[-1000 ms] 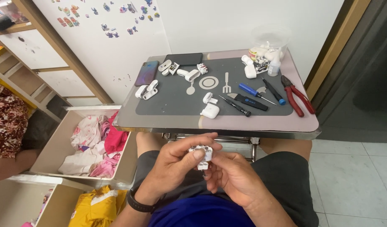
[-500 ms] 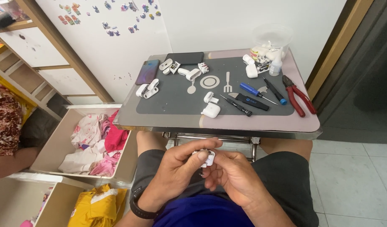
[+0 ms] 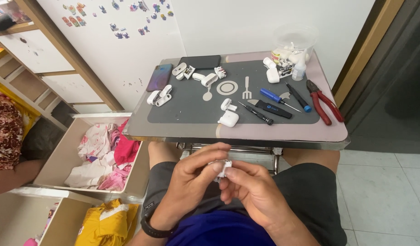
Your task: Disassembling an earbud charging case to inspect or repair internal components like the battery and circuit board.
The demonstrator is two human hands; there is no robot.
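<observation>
- Left hand (image 3: 191, 182) and right hand (image 3: 255, 191) meet over the lap, below the counter (image 3: 141, 130) edge, both pinching one small white earbud case (image 3: 222, 166).
- Left fingers (image 3: 214, 152) clenched over the case's top and near side; right fingers (image 3: 235, 172) grasp it from the other side. Most of the case is hidden, can't tell if its lid is open.
- Black watch band (image 3: 150, 228) on the left wrist.
- On the counter, a grey work mat (image 3: 191, 109) carries another white case with its lid off (image 3: 228, 116), more white case parts (image 3: 159, 97) further left, a dark phone (image 3: 159, 77), a black screwdriver (image 3: 256, 114), a blue-handled screwdriver (image 3: 273, 96) and red pliers (image 3: 324, 102) on the right edge.
- Clear tub of white parts (image 3: 292, 43) and a small bottle (image 3: 299, 70) at the back right corner.
- Risk, as I judge it: the case is held in mid-air over the lap, not above the counter; if the pinch slips or a part springs loose, it likely drops between the legs to the tiled floor (image 3: 383, 191) or toward the open drawer of clothes (image 3: 105, 155) on the left.
- Risk: squeezing from both sides on a thin plastic shell could crack it or snap a hinge.
- Another person's arm (image 3: 9, 173) sits at far left, well apart from the hands.
</observation>
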